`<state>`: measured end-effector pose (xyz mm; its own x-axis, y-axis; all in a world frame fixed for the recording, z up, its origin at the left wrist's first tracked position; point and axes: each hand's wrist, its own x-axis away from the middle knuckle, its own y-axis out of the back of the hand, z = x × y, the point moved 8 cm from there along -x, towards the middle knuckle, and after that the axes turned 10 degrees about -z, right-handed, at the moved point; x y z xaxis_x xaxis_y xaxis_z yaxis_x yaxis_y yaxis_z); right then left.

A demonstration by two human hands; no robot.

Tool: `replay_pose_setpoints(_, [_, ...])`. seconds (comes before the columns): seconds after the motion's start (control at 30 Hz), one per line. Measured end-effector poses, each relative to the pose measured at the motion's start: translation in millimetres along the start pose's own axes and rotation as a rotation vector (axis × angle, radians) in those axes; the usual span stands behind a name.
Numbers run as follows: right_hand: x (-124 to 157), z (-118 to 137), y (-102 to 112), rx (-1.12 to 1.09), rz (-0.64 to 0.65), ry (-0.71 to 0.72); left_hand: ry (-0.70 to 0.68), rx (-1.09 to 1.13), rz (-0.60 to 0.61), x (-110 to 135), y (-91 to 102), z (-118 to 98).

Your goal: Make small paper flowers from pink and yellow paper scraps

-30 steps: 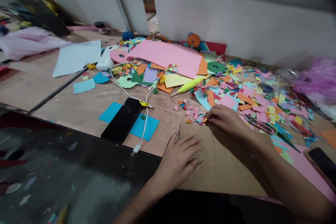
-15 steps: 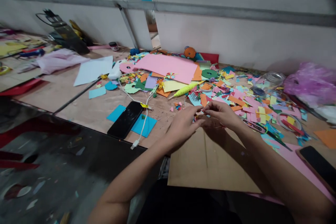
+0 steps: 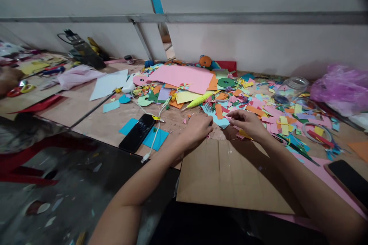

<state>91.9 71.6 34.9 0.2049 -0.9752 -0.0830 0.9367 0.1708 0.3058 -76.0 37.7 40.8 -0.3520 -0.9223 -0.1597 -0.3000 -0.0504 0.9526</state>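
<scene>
My left hand (image 3: 200, 129) is closed with its fingers curled down, low over the table just past the cardboard sheet (image 3: 230, 176). What it holds, if anything, is hidden. Opposite it, my right hand (image 3: 247, 123) has thumb and forefinger a little apart, with nothing I can make out between them. Near its fingertips lie a light blue paper piece (image 3: 221, 121) and an orange paper strip (image 3: 219, 111). Beyond my left hand rests a neon yellow-green bundle (image 3: 198, 101) with a thin tip.
Colourful paper scraps (image 3: 270, 116) cover the right side, around a clear jar (image 3: 291, 89) and scissors (image 3: 301, 153). A black phone (image 3: 137, 133) and white cable (image 3: 156, 134) lie left, another phone (image 3: 349, 182) right. At far left shows another person's hand (image 3: 10, 79) near scissors (image 3: 21, 90).
My hands have drawn apart, the left curling its fingers and the right parting thumb and forefinger. The view has shifted slightly, bringing another person's hand into sight at the far left.
</scene>
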Motion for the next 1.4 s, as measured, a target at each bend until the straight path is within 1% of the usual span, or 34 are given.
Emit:
replay_pose_setpoints(0.17, [0.5,-3.9,5.8,-0.027,-0.019,-0.018,0.045,-0.007,0.053,-5.1,-2.3,-0.7])
replay_pose_setpoints(0.27, [0.6,-6.0,9.2,-0.06,-0.035,-0.018,0.071,-0.003,0.044,-6.7,0.5,1.1])
replay_pose_setpoints(0.5, [1.4,-5.7,-0.6,-0.111,0.023,-0.032,0.02,0.029,0.069,-3.9,-2.9,1.3])
replay_pose_setpoints(0.67, [0.8,-1.5,-1.9,-0.044,0.005,0.023,0.057,0.079,0.036,-3.1,2.4,0.7])
replay_pose_setpoints(0.73, [0.3,-1.8,-0.6,-0.036,-0.007,0.024,0.11,0.172,-0.008,-5.8,6.8,1.4])
replay_pose_setpoints(0.77, [0.1,-2.2,-0.5,-0.041,-0.005,0.017,0.148,0.26,-0.034,-7.8,8.4,2.0])
replay_pose_setpoints(0.87, [-0.3,-0.5,-0.8,-0.063,0.006,0.011,0.249,0.637,-0.111,-17.3,8.5,1.0])
replay_pose_setpoints(0.93, [-0.9,3.8,1.4,-0.072,-0.017,0.033,0.256,0.854,-0.152,-26.1,6.4,-4.4])
replay_pose_setpoints(1.0, [-1.6,9.2,6.3,-0.07,-0.063,0.071,0.253,1.005,-0.16,-35.0,2.2,-11.1])
replay_pose_setpoints(1.07, [-1.9,13.1,12.7,-0.056,-0.113,0.107,0.267,1.088,-0.158,-42.5,-3.0,-16.4])
replay_pose_setpoints(1.2, [-1.4,11.8,25.8,-0.019,-0.196,0.126,0.288,1.134,-0.16,-50.8,-10.4,-25.0])
replay_pose_setpoints(1.33, [-0.5,7.8,31.2,-0.033,-0.235,0.114,0.271,1.173,-0.157,-51.8,-16.4,-32.4])
replay_pose_setpoints(1.4, [-1.0,7.3,29.6,-0.051,-0.226,0.099,0.278,1.177,-0.164,-51.3,-19.6,-31.9])
